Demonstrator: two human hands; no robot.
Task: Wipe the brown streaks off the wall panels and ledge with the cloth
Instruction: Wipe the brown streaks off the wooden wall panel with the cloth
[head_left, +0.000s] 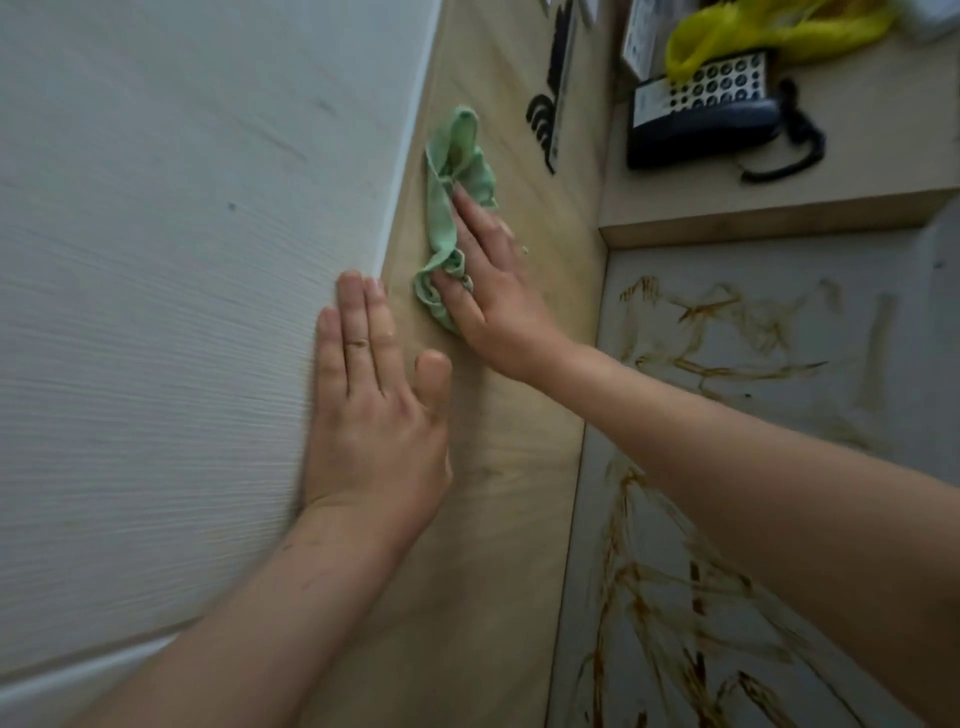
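A crumpled green cloth (451, 202) lies against the light wooden wall panel (524, 467) in the middle of the view. My right hand (488, 291) presses it flat onto the wood with straight fingers. My left hand (374, 410) rests flat, fingers together, across the seam between the white textured panel (171, 322) and the wooden one. Brown streaks (727, 338) cover the white panel (779, 571) at the right, below the wooden ledge (779, 218).
On the ledge stand a dark desk telephone (711, 114) with a coiled cord, a yellow plastic bag (769, 31) and a small box (641, 36). A black patterned object (556, 98) is set on the wooden panel above the cloth.
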